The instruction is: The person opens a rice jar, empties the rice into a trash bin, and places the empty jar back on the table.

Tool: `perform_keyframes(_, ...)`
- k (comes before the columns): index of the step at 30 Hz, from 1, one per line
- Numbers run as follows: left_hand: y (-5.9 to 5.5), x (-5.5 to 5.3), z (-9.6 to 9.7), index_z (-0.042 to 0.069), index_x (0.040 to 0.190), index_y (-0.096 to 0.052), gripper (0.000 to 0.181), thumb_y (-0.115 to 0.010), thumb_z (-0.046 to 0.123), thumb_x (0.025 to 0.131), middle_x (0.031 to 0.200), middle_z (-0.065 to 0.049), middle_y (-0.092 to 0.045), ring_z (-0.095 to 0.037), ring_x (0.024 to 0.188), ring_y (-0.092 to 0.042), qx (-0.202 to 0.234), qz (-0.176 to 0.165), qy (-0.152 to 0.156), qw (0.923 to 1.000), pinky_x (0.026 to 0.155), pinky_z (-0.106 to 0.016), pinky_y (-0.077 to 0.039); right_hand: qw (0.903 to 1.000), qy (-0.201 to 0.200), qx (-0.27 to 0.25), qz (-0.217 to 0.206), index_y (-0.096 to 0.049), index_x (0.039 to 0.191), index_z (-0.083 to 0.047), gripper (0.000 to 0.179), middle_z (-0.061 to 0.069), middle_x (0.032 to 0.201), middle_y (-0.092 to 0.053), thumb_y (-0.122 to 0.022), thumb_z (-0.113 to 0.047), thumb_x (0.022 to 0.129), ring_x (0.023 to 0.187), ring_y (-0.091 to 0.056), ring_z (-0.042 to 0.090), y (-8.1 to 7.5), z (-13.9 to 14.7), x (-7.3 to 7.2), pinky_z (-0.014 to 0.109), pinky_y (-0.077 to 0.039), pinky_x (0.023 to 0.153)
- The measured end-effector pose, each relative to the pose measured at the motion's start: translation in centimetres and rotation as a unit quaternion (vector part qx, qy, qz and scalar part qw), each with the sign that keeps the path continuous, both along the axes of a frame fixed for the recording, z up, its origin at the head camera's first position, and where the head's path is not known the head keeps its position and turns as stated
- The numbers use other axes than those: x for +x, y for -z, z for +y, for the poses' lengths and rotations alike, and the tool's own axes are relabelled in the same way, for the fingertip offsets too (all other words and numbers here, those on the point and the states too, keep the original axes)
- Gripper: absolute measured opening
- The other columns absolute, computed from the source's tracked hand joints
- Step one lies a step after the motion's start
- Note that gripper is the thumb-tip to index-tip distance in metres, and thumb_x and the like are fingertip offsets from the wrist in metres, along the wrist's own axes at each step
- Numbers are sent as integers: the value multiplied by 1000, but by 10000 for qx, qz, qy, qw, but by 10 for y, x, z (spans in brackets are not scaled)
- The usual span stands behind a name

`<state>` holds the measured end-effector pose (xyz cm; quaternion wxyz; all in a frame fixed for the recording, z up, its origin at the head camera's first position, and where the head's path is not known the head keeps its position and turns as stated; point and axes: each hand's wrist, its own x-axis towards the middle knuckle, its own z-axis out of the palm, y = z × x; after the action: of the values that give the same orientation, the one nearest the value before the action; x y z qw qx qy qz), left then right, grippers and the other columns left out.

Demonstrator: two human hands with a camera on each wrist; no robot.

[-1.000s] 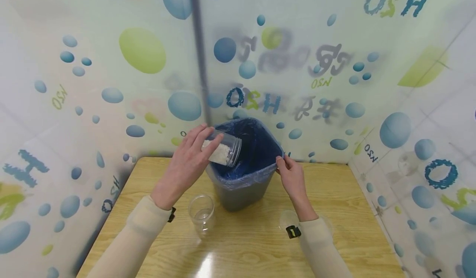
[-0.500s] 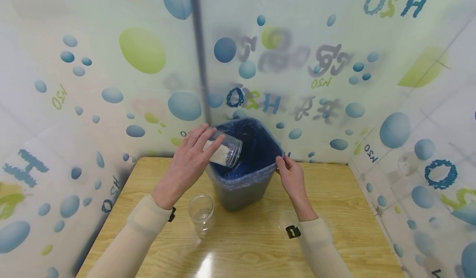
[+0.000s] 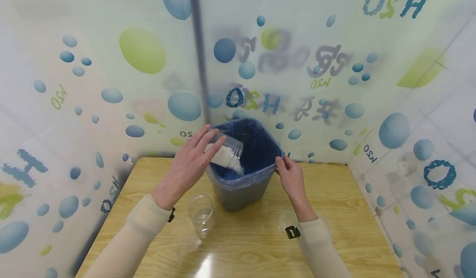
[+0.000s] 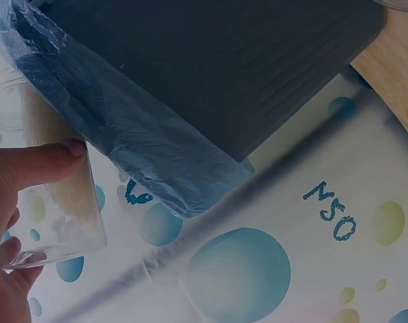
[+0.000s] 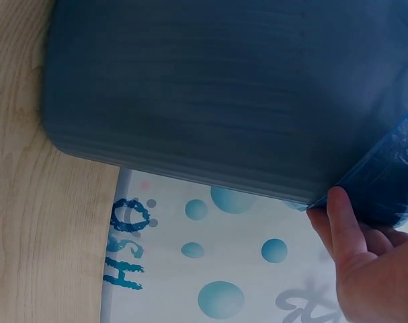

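Observation:
My left hand (image 3: 189, 166) grips a clear jar (image 3: 235, 146), tilted with its mouth down over the bin's opening. White grains (image 3: 223, 156) lie along the jar's lower side, and some spill from its mouth into the bin. In the left wrist view the thumb and fingers wrap the jar (image 4: 76, 202) near its base. The grey bin (image 3: 238, 197) stands on the table, lined with a blue plastic bag (image 3: 260, 150) folded over its rim. At the bin's right corner my right hand (image 3: 291, 177) pinches the rim and bag edge (image 5: 385, 195).
A clear glass mug (image 3: 201, 216) stands on the wooden table (image 3: 245, 249) in front of the bin, near the left wrist. A clear round lid-like piece (image 3: 288, 222) lies by the right wrist, partly hidden. A patterned curtain (image 3: 148, 92) hangs close behind.
The left hand has tipped the jar a little further down. White grains now pour out of its mouth into the bin. The right hand has stayed in place.

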<state>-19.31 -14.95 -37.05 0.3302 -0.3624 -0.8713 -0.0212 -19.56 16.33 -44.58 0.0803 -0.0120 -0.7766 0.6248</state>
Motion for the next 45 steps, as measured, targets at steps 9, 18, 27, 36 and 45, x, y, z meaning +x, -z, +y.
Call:
perform_keyframes(9, -2, 1, 0, 11, 153, -48, 75, -69, -17, 88, 154, -19, -43, -35, 153, -27, 150, -34, -2, 9999, 95, -57, -53, 9999, -26, -51, 84, -64, 134, 6, 47, 26, 131, -65, -54, -32, 109, 118, -67, 37, 1, 0, -1, 48, -53, 96)
perform_keyframes(18, -2, 1, 0, 13, 152, -50, 75, -68, -19, 86, 152, -23, -41, -36, 153, -27, 237, -62, 29, 9997, 94, -58, -53, 9999, -40, -71, 97, -61, 137, 7, 48, 28, 134, -63, -53, -30, 109, 120, -66, 38, 1, 1, -1, 46, -55, 95)
perform_keyframes(27, -3, 0, 0, 13, 151, -51, 73, -67, -19, 87, 151, -22, -43, -37, 152, -29, 247, 51, 22, 9997, 100, -58, -51, 9999, -18, -50, 95, -62, 135, 7, 47, 27, 132, -64, -53, -31, 109, 118, -67, 39, 0, 0, 0, 44, -56, 94)
perform_keyframes(36, -5, 2, -1, 14, 154, -49, 77, -67, -19, 86, 153, -21, -43, -36, 153, -27, 26, 68, 69, 9999, 96, -57, -52, 9999, -10, -44, 154, -63, 134, 7, 46, 27, 130, -66, -53, -31, 109, 117, -67, 38, 0, 0, 0, 43, -57, 93)
perform_keyframes(45, -5, 1, 1, 15, 152, -50, 78, -69, -20, 85, 150, -20, -45, -36, 151, -32, 46, 275, 309, 9991, 94, -56, -52, 9997, -115, -167, 169, -60, 137, 8, 48, 28, 132, -64, -53, -31, 109, 122, -64, 37, 2, 0, 1, 41, -56, 95)
